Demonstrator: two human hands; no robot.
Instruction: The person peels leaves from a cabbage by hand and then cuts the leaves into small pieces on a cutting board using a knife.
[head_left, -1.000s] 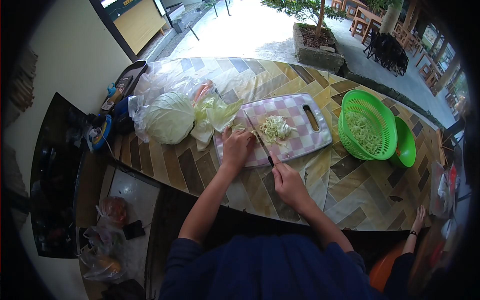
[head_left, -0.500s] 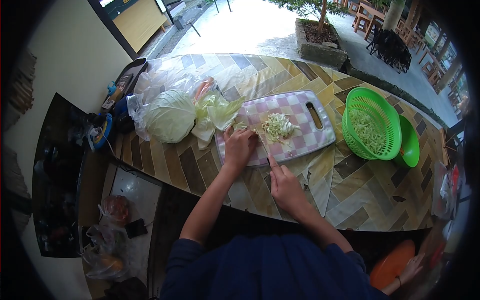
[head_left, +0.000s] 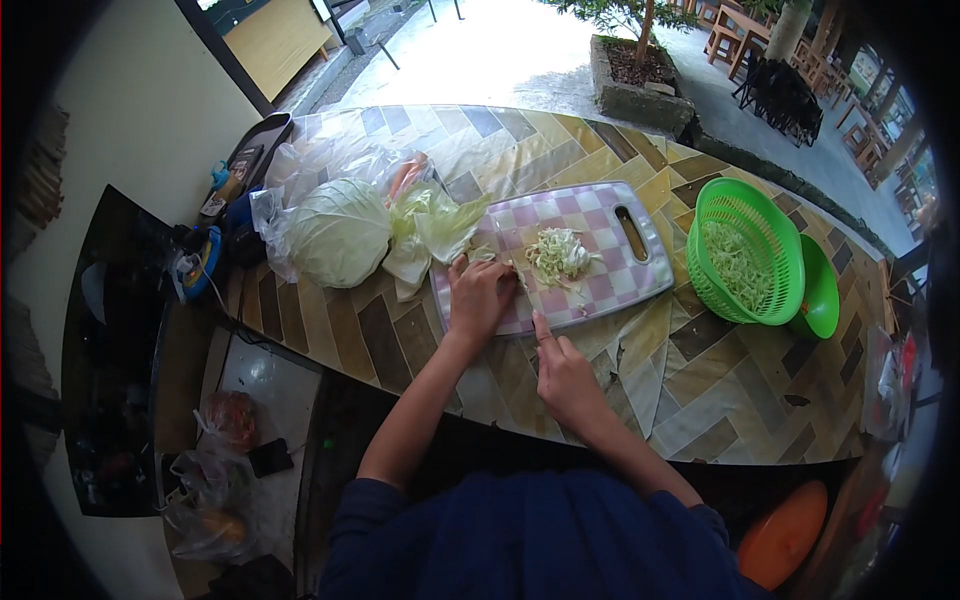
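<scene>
My left hand (head_left: 482, 296) is closed over cabbage at the left part of the pink-and-white checkered cutting board (head_left: 600, 207); the piece under its fingers is mostly hidden. Gripped in my right hand (head_left: 568, 375) is a knife (head_left: 528, 291), its blade on the board just right of my left fingertips. A small heap of shredded cabbage (head_left: 557, 254) lies right of the blade. Loose cabbage leaves (head_left: 440, 228) and a large cabbage (head_left: 342, 233) sit to the left. Shredded cabbage (head_left: 738, 268) also fills part of a green basket (head_left: 712, 200) on the right.
A green bowl (head_left: 820, 290) stands partly behind the basket. Clear plastic bags (head_left: 285, 170) and a dark tray (head_left: 262, 135) are at the table's back left. Below left, a shelf holds bagged items (head_left: 232, 420) and a phone (head_left: 270, 458). An orange stool (head_left: 785, 535) stands lower right.
My right hand and the knife handle have shifted slightly down and left. Another person's hand at the lower right has left the view. The cabbage heap looks much the same.
</scene>
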